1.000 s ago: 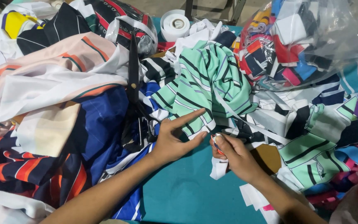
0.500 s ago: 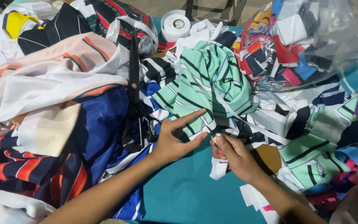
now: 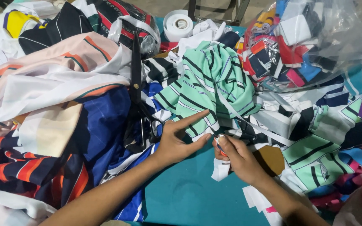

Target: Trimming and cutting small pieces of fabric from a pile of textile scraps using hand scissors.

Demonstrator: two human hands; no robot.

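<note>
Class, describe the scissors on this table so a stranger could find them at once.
Start at the heap of printed cloth covering the table's left half. Along its right edge, beside the mint-green striped fabric, lie the scissors, blades pointing away. They are all black, hard and narrow among soft, colourful cloth.

Teal table [image 3: 185, 196] carried everything; bare patch showed only near front centre. Heaped directly on it: striped and printed fabric pieces, navy-and-orange pile [image 3: 42, 167] at left, mint-green striped cloth [image 3: 214, 79] mid-table. White tape roll [image 3: 178, 25] sat at far edge. White fabric scraps [image 3: 256, 199] lay on bare teal.
</note>
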